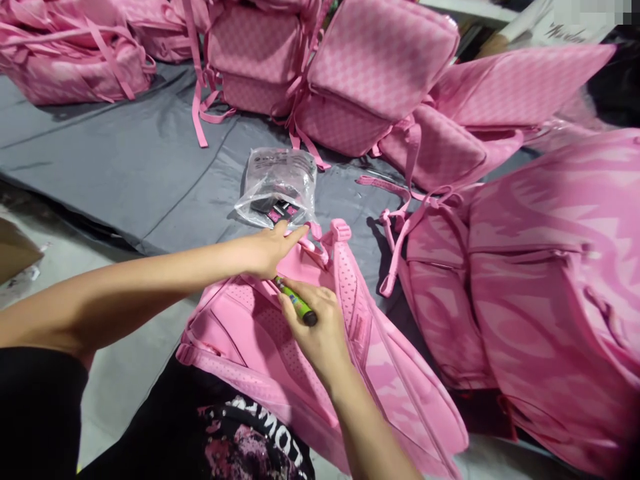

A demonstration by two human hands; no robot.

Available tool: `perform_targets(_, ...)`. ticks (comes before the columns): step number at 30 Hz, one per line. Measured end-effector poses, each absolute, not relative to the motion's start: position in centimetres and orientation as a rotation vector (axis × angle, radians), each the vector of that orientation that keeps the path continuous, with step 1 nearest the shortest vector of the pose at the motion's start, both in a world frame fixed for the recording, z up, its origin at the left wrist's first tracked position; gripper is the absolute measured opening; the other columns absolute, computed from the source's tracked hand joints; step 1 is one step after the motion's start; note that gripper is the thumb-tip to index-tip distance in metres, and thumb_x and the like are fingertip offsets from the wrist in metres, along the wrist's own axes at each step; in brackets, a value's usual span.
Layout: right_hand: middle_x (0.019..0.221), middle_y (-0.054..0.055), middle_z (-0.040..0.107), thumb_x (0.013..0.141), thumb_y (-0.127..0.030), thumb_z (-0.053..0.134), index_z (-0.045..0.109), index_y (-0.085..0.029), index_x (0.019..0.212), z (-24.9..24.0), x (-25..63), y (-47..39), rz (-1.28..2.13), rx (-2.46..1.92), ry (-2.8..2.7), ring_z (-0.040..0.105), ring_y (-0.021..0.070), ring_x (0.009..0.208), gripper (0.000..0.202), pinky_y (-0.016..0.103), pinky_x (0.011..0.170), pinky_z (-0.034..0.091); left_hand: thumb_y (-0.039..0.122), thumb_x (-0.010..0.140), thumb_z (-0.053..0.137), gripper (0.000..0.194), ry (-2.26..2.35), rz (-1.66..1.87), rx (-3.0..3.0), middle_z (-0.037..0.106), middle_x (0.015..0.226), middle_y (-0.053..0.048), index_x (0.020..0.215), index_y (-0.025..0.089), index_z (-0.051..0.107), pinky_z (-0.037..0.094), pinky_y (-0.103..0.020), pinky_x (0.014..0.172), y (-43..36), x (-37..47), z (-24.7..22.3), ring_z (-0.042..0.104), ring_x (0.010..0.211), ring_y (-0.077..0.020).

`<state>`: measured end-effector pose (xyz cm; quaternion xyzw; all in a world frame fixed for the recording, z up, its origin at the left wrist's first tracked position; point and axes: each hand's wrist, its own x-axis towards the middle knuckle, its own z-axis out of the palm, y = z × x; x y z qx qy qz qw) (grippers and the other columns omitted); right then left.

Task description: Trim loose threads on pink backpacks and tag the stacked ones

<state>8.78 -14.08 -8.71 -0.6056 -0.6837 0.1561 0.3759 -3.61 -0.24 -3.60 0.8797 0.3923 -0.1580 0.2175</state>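
A pink backpack [270,307] lies in front of me with its back panel and perforated shoulder straps facing up. My right hand [320,327] is closed around a green marker pen [297,303] with a dark end, its other end pointing at the upper part of the backpack. My left hand [270,250] lies on the backpack near its top edge, fingers stretched out and apart. Just beyond those fingers is a clear plastic bag [280,173], its mouth towards me, with small black and pink pieces inside.
Several pink checkered backpacks [380,60] stand along the far side of the grey-covered table [115,173]. At the right is a large pink patterned backpack [540,287], with loose straps [400,233] beside it. More pink bags [85,60] sit at the far left.
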Motion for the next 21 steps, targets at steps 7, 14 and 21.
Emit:
perform_targets(7, 0.098, 0.007, 0.077, 0.09, -0.029, 0.06, 0.072, -0.02, 0.107, -8.74, 8.54, -13.99, 0.357, -1.573, -1.739, 0.071, 0.0219, 0.088, 0.023, 0.039, 0.084, 0.047, 0.012, 0.072, 0.068, 0.113, 1.103, -0.456, 2.432, 0.007, 0.161, -0.022, 0.155, 0.027, -0.007, 0.042, -0.039, 0.104, -0.19, -3.49, -3.58, 0.042, 0.136, -0.0339)
perform_targets(14, 0.093, 0.006, 0.077, 0.089, -0.028, 0.059, 0.072, -0.021, 0.103, -8.39, 8.48, -14.23, 0.314, -1.616, -1.73, 0.071, 0.0216, 0.086, 0.02, 0.037, 0.081, 0.046, 0.013, 0.072, 0.067, 0.114, 1.101, -0.474, 2.441, 0.007, 0.162, -0.019, 0.155, 0.031, -0.009, 0.042, -0.039, 0.104, -0.1, -3.55, -3.6, 0.042, 0.136, -0.0336)
perform_targets(21, 0.096, 0.007, 0.077, 0.09, -0.029, 0.06, 0.071, -0.02, 0.105, -8.81, 8.4, -14.33, 0.336, -1.625, -1.676, 0.071, 0.0225, 0.089, 0.021, 0.039, 0.084, 0.044, 0.009, 0.073, 0.065, 0.11, 1.089, -0.45, 2.433, 0.007, 0.16, -0.021, 0.155, 0.028, -0.005, 0.042, -0.037, 0.104, -0.25, -3.57, -3.44, 0.041, 0.137, -0.0335)
